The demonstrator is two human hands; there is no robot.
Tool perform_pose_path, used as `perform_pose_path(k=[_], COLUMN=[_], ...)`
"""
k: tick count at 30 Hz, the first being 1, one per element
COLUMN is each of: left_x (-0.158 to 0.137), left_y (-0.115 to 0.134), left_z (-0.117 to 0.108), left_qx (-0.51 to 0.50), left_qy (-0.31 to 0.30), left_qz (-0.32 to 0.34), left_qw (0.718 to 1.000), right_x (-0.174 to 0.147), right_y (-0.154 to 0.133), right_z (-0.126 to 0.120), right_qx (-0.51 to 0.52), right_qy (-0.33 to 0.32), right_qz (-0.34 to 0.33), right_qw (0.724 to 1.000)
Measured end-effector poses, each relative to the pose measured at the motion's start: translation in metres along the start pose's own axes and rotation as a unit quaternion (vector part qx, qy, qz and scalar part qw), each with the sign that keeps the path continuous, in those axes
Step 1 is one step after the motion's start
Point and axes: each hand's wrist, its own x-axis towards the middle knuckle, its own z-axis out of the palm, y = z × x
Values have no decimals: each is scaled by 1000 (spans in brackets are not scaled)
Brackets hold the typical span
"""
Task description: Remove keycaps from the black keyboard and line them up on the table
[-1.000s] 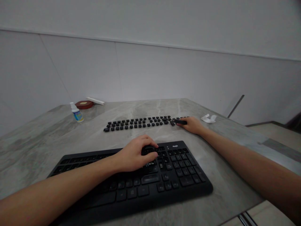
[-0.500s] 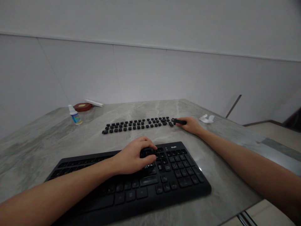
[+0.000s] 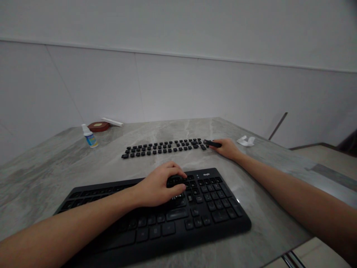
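Observation:
A black keyboard (image 3: pixel 178 214) lies at the front of the table, and its upper rows show empty sockets where keycaps are off. Across its upper middle rests my left hand (image 3: pixel 164 184), open, thumb and forefinger apart with the tips on the keyboard. My right hand (image 3: pixel 225 148) is closed around a slim black tool (image 3: pixel 212 143) whose exact kind I cannot make out. The tool's tip is by the right end of several rows of loose black keycaps (image 3: pixel 160 147) laid out behind the keyboard.
A white spray bottle (image 3: pixel 90 138) with a blue label stands at the left. Behind it are a reddish-brown box (image 3: pixel 99 127) and a flat white piece (image 3: pixel 112 121). Crumpled white tissue (image 3: pixel 245 141) lies right of my right hand. A pale wall (image 3: pixel 173 89) rises behind the grey marbled table (image 3: pixel 111 169).
The view has shifted very slightly. Both hands, the tool and the keycaps look to be in the same places.

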Motion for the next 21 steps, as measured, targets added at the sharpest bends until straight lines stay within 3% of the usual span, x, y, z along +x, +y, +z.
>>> perform_pose_path(k=[21], left_x=[2], left_y=[0], left_z=[1], left_qx=[1], left_qy=[-2], left_qz=[7], left_qw=[1000], right_x=[3], right_y=[-3], right_z=[1], right_qx=[-11], right_qy=[-5], right_qz=[-14], right_qw=[1000])
